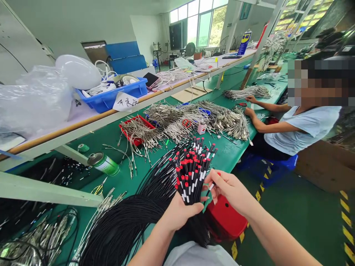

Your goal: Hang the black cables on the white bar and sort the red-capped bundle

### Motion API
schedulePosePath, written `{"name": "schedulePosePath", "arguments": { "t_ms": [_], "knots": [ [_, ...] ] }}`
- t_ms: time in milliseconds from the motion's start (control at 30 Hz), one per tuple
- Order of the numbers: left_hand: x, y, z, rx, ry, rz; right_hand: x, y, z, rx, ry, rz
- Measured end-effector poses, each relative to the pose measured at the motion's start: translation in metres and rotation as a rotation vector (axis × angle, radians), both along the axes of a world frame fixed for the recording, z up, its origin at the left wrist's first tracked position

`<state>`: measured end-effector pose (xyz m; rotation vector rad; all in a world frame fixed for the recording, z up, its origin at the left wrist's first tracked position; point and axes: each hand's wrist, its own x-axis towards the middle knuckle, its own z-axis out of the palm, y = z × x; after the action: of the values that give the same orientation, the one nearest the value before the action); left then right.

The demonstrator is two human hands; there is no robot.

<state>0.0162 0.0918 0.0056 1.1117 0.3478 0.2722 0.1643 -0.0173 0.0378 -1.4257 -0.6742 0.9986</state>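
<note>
My left hand (184, 210) is wrapped round a thick bundle of black cables (191, 173) whose upright ends carry red caps and white labels. Beside it, my right hand (226, 184) pinches one red-capped cable end (213, 184) at the bundle's right edge. The long black cable lengths (124, 225) lie in a loop across the green table to the left. Part of the bundle below my left hand hangs over my lap.
Silver cables heap around a red tray (141, 138), near a small pink-labelled bottle (202, 127). A green can (104, 163) lies tilted beside yellow-handled scissors (98, 188). A shelf with a blue bin (116, 94) runs above. A co-worker (294, 125) sits at right; a red stool (229, 218) stands below.
</note>
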Motion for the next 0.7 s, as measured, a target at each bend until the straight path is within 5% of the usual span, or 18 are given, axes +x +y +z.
{"name": "schedulePosePath", "arguments": {
  "t_ms": [200,333,500,600,700],
  "knots": [
    [0.008,0.002,0.023,0.158,-0.027,-0.070,-0.003,0.001,0.027,0.064,0.051,0.009],
    [0.015,0.003,0.025,0.176,-0.045,-0.101,0.007,0.007,0.028,0.140,0.070,0.006],
    [0.011,0.016,0.031,0.175,-0.039,0.025,0.021,-0.012,-0.014,0.184,-0.047,0.055],
    [0.007,0.025,0.048,0.180,-0.053,0.135,0.004,-0.021,-0.049,0.133,-0.058,0.287],
    [0.014,0.024,0.064,0.237,-0.013,0.306,-0.026,-0.011,-0.062,0.139,-0.048,0.360]
  ]
}}
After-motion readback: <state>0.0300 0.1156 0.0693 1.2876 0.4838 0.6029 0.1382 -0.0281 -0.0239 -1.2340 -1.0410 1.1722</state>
